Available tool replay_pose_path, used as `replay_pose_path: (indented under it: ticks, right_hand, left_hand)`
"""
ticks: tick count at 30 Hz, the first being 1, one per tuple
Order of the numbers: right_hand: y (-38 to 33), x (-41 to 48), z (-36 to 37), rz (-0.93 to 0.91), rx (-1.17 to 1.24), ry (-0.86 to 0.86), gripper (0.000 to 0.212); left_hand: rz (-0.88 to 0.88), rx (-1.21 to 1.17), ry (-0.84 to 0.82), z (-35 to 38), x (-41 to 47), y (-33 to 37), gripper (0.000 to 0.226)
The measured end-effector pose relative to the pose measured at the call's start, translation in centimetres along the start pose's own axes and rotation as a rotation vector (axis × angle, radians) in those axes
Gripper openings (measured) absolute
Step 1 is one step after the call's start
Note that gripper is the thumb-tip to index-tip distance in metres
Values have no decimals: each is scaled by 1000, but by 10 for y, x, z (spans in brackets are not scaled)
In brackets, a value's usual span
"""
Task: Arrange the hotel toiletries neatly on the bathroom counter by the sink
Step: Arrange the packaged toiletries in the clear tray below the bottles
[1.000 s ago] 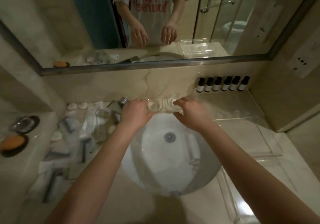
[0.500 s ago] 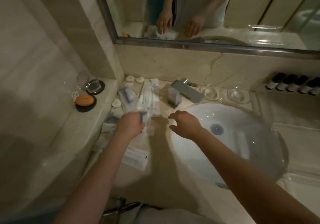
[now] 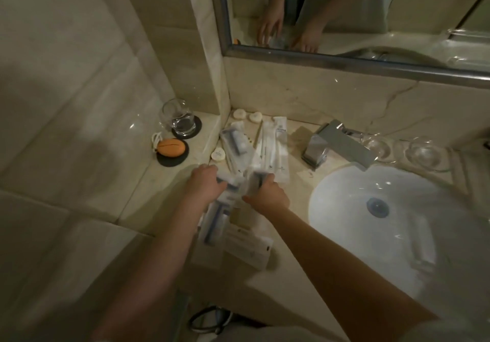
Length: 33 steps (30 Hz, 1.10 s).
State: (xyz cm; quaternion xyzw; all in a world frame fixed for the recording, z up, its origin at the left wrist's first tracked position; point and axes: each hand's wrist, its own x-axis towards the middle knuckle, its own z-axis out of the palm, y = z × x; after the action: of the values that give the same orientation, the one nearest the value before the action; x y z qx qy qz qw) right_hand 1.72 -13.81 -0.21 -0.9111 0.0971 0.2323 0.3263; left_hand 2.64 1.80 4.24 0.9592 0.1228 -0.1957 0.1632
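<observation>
A loose pile of plastic-wrapped toiletry packets [image 3: 267,145] lies on the marble counter [image 3: 294,190] left of the sink [image 3: 352,209]. My left hand [image 3: 205,185] presses on a packet with a dark item at the pile's near edge. My right hand [image 3: 267,196] grips another clear packet [image 3: 252,182] beside it. More packets [image 3: 246,246] lie nearer me. Small round soaps [image 3: 248,115] sit by the back wall, and one more round soap [image 3: 218,154] lies left of the pile.
A chrome faucet [image 3: 336,144] stands behind the sink, with two clear glass dishes [image 3: 403,151] to its right. On the left ledge are a glass [image 3: 177,119] on a dark coaster and an orange object [image 3: 171,147] on another coaster. A mirror [image 3: 371,15] runs along the back wall.
The view swung left from the sink to the packet pile. Both hands left the glass dishes behind the sink and came down on packets; the right hand closed on one.
</observation>
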Motion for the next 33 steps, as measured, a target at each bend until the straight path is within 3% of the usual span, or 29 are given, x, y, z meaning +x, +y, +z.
replay_pose_path:
  ticks: [4, 7, 9, 12, 18, 20, 26, 33]
  right_hand:
    - [3, 10, 2, 120, 147, -5, 61]
    - [7, 13, -9, 97, 219, -44, 23]
    - [6, 14, -17, 14, 329, -27, 11]
    - [-2, 11, -33, -181, 429, 14, 13]
    - [-17, 5, -50, -337, 643, -160, 19]
    - [-21, 7, -48, -363, 613, -260, 23]
    - [-39, 31, -45, -451, 277, -415, 24]
    - [-61, 99, -41, -248, -95, -13, 43]
  left_hand:
    - [39, -97, 27, 4, 5, 7, 53]
    - [60, -203, 46, 9, 6, 16, 46]
    - [48, -351, 41, 10, 3, 24, 49]
    - [-31, -603, -14, 7, -4, 36, 70]
    - [-281, -1086, -51, 2, -1, 37, 68]
    - [-325, -1175, -45, 1, -1, 31, 63]
    - [-224, -1262, 131, -17, 7, 14, 10]
    - [-203, -1249, 277, -42, 31, -5, 52]
